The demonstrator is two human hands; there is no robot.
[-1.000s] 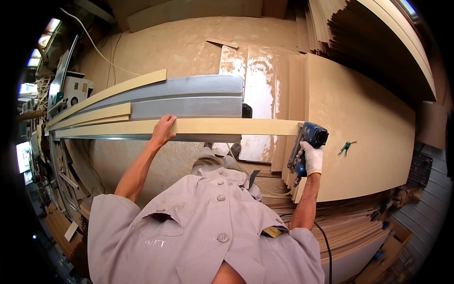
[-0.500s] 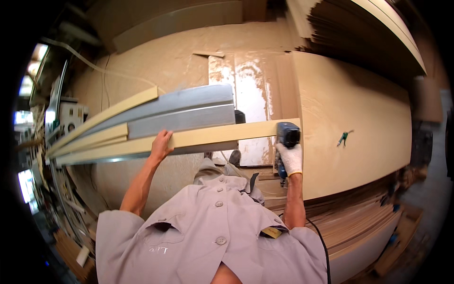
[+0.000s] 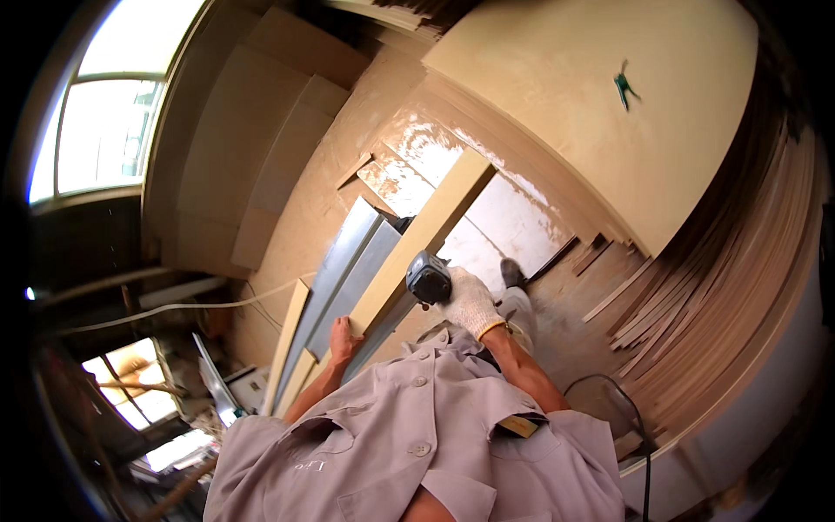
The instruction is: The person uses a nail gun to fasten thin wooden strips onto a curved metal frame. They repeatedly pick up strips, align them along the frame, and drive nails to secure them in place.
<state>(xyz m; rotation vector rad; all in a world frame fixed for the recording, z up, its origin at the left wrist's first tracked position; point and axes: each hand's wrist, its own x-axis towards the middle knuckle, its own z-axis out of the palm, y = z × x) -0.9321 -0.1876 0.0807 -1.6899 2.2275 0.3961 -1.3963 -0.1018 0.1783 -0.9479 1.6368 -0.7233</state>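
A long pale wooden board [image 3: 441, 210] slants across the middle, its far end up and to the right. Bare, my left hand [image 3: 344, 341] is closed round the board's near part. My right hand [image 3: 474, 304], in a whitish knit glove, holds a dark blue-and-black power tool [image 3: 428, 277] at the board's right edge; its exact kind and its underside are hidden. Beneath and left of the board run grey metal beams [image 3: 344, 261]. Two more pale wood strips lie along them, a longer strip [image 3: 287, 339] and a shorter strip [image 3: 298, 383] near my left forearm.
At the upper right is a stack topped with a pale sheet [image 3: 600, 130], with a green spring clamp [image 3: 624, 90] on it. Thin wood strips [image 3: 704, 313] are piled at the right. A black cord [image 3: 639, 418] hangs by my right arm. Large brown panels [image 3: 235, 148] lean at the upper left.
My view has turned right, so the board now slants steeply upward. The power tool in my right hand has come back along the board from its far end, nearer my left hand, which still grips the board.
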